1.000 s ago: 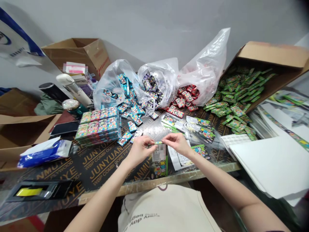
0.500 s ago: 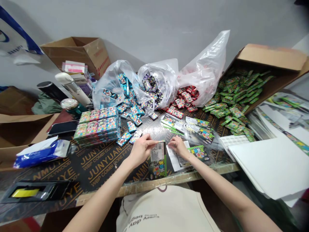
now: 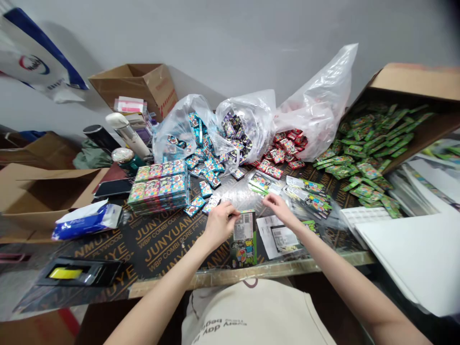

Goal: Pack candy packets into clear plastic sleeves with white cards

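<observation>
My left hand (image 3: 223, 221) is closed, thumb and finger pinched at the upper left corner of a flat green-and-black printed packet (image 3: 245, 251) with a pale label panel, lying near the table's front edge. My right hand (image 3: 280, 210) hovers to its right with fingers drawn together; whether anything is between them is hidden. Below that hand lies a white sheet (image 3: 265, 231) with a smaller printed piece (image 3: 285, 238) on it. Just beyond the fingertips are more green printed packets (image 3: 264, 182), and others (image 3: 311, 199) lie farther right on clear plastic.
Clear bags spill small blue packs (image 3: 208, 165), purple packs (image 3: 233, 127) and red packs (image 3: 287, 143) along the back. Green packs (image 3: 370, 139) fill a tipped carton at right. Stacked wrapped packs (image 3: 158, 187), a phone (image 3: 113, 188) and a blue wipes packet (image 3: 86, 220) are left.
My right hand has moved up and away from the white sheet and the packet's edge, uncovering the sheet. My left hand stays at the packet's corner. The whole view has shifted slightly.
</observation>
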A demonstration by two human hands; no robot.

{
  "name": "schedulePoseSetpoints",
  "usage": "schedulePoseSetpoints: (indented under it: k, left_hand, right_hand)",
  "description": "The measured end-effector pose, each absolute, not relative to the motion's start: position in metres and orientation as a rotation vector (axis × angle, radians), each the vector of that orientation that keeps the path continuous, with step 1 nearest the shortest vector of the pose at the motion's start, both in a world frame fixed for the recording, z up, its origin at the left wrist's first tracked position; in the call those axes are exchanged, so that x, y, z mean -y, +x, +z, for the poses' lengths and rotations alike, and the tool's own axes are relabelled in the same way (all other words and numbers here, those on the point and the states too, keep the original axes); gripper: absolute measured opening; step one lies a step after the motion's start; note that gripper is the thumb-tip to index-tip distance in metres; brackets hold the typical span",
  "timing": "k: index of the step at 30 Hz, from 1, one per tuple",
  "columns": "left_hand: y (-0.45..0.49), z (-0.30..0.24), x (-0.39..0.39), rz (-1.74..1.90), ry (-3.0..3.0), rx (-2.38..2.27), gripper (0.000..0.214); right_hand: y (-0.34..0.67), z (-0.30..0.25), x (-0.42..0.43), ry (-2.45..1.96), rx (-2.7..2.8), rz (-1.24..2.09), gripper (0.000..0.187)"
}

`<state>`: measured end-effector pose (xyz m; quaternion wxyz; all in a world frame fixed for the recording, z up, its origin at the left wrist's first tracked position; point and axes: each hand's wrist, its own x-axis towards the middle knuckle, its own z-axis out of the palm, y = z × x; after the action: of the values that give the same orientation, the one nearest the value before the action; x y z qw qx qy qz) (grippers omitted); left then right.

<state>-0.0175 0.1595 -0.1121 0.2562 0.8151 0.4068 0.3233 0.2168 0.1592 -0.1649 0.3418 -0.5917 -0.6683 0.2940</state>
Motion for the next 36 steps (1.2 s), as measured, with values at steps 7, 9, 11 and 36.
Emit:
schedulePoseSetpoints:
  k: [7,9,11,36]
  left_hand:
    - [-0.019,-0.113,-0.156,1.030,2.081,-1.101,0.004]
    - [-0.019,-0.111,-0.155,1.034,2.097,-1.084,0.005]
    - [-0.019,-0.110,-0.153,1.048,2.100,-1.102,0.002]
    - [-0.051,-0.154,-0.156,-0.111,2.654,-0.846,0.072]
  right_hand:
    - [0.162,-0.090,-0.164,-1.158,1.607,1.415,0.022]
    - [0.157,-0.092,-0.165,-1.163,1.635,1.431,0.024]
    - [0.156,-0.099,-0.166,-1.168,1.647,1.436,0.024]
    - [0.234,-0.213,-0.134,-1.683,2.189,0.328,0.011]
